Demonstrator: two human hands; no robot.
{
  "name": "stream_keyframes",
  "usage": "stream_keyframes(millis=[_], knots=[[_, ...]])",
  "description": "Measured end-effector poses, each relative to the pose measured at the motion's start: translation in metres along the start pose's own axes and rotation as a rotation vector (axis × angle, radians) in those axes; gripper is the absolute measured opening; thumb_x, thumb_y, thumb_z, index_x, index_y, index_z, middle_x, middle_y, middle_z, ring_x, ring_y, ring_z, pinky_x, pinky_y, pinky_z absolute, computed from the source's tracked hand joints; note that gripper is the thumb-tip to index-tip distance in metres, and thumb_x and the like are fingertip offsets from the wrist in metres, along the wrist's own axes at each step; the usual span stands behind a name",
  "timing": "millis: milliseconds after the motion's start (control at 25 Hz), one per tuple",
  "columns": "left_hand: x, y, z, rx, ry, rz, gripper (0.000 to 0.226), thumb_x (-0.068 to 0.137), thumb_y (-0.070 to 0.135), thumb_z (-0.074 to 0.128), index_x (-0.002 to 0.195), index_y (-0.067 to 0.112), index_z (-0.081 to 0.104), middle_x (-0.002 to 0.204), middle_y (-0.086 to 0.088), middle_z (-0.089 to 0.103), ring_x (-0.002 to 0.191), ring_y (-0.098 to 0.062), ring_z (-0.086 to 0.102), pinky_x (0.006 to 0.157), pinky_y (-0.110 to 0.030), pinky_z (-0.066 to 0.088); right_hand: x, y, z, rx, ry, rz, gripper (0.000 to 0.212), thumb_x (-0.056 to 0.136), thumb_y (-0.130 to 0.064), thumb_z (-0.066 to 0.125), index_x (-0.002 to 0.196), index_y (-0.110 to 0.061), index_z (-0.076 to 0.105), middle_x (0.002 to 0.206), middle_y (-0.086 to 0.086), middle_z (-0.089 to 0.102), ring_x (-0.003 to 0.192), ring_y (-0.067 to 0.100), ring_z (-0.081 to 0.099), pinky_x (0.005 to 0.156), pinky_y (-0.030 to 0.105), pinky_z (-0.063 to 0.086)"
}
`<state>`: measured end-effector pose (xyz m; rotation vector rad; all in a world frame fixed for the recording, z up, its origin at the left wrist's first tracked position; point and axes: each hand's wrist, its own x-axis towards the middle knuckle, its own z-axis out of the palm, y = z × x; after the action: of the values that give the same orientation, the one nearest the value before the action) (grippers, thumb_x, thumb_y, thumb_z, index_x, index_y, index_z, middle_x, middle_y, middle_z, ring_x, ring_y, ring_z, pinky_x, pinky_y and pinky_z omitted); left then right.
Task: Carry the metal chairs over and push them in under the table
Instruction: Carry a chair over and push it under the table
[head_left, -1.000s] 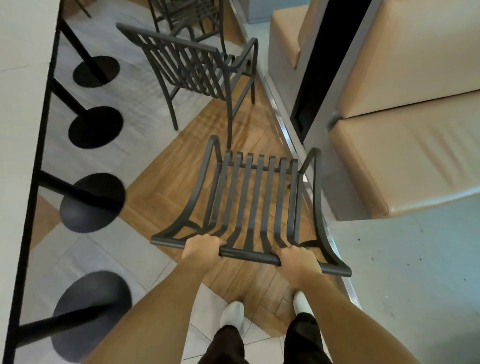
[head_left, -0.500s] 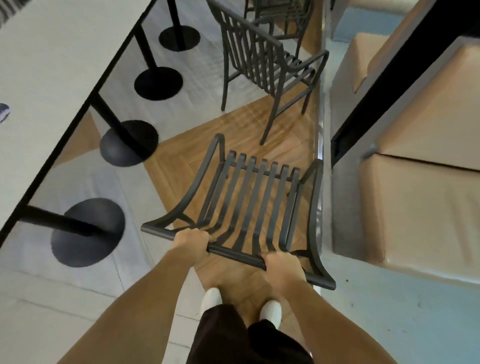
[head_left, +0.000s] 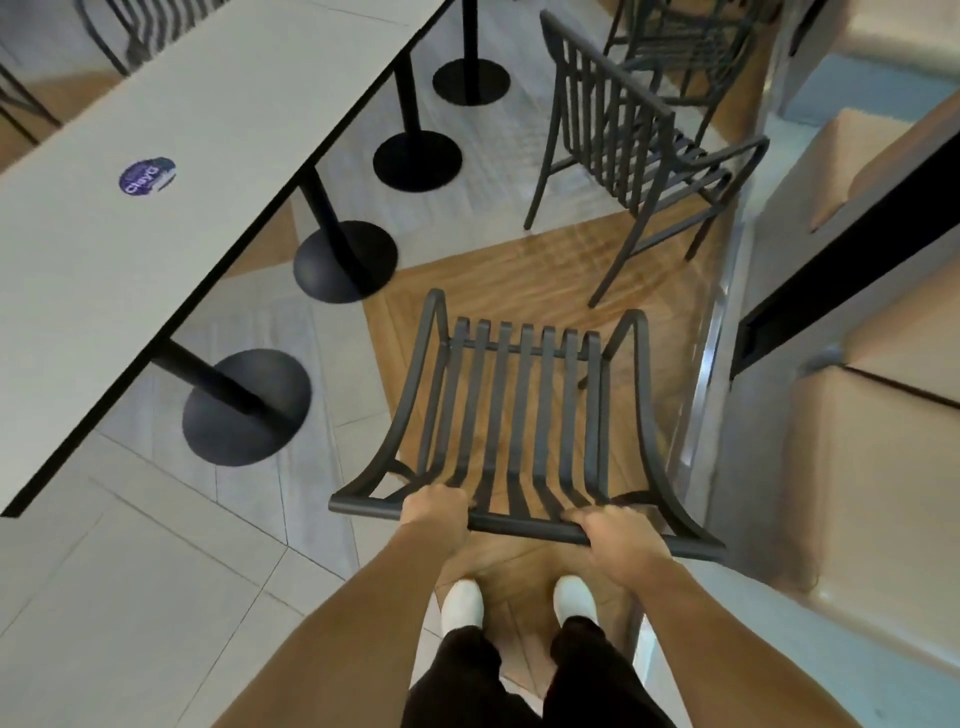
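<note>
Nearest of all, two white shoes (head_left: 462, 603) are standing on the wood-patterned floor (head_left: 519, 275), below black trouser legs. Just above them, the left hand (head_left: 434, 512) and the right hand (head_left: 615, 535) are both gripping the top rail of a dark metal chair (head_left: 519, 410), fingers (head_left: 582, 517) curled round the bar and clamped on it, one hand toward each end. The chair is hanging out in front of the person, slatted back and seat showing from above, its legs not visible, so whether they are touching the floor I cannot tell. It is sitting in the aisle between the long white desk (head_left: 156, 218) on the left and the tan upholstered benches (head_left: 883, 441) on the right, well clear of the desk's edge. Round black pedestal bases (head_left: 247, 408) are lining up under the desk. Farther on, a second metal chair (head_left: 639, 145) is standing on the floor, with another one behind it. A purple round sticker (head_left: 147, 175) is lying on the desk top.
</note>
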<state>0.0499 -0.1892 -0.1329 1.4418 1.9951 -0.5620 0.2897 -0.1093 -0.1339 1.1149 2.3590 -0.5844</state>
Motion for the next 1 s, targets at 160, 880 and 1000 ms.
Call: stream_keyframes(millis=[160, 880, 1000], knots=[[-0.013, 0.009, 0.008, -0.089, -0.016, -0.089, 0.022, 0.102, 0.02, 0.059, 0.123, 0.017, 0.066, 0.11, -0.005, 0.068, 0.102, -0.023, 0.067, 0.092, -0.034, 0.056, 0.006, 0.011, -0.006, -0.073, -0.053, -0.091, 0.049, 0.097, -0.027, 0.052, 0.145, -0.04, 0.05, 0.135, -0.006, 0.063, 0.121, 0.022, 0.061, 0.101, 0.041, 0.049], [-0.072, 0.087, 0.071, -0.483, -0.032, -0.462, 0.036, 0.1, 0.013, 0.054, 0.133, 0.022, 0.062, 0.121, -0.007, 0.066, 0.114, -0.028, 0.063, 0.093, -0.038, 0.052, 0.029, 0.041, -0.037, -0.398, -0.125, -0.493, 0.054, 0.096, -0.023, 0.059, 0.146, -0.043, 0.05, 0.144, -0.016, 0.057, 0.129, 0.015, 0.057, 0.104, 0.038, 0.048], [-0.085, 0.091, 0.085, -0.55, -0.04, -0.521, 0.038, 0.1, 0.012, 0.055, 0.137, 0.019, 0.06, 0.126, -0.01, 0.064, 0.119, -0.03, 0.061, 0.095, -0.039, 0.052, 0.035, 0.027, -0.042, -0.466, -0.148, -0.568, 0.053, 0.096, -0.023, 0.059, 0.144, -0.044, 0.051, 0.143, -0.015, 0.058, 0.129, 0.016, 0.056, 0.105, 0.039, 0.048]])
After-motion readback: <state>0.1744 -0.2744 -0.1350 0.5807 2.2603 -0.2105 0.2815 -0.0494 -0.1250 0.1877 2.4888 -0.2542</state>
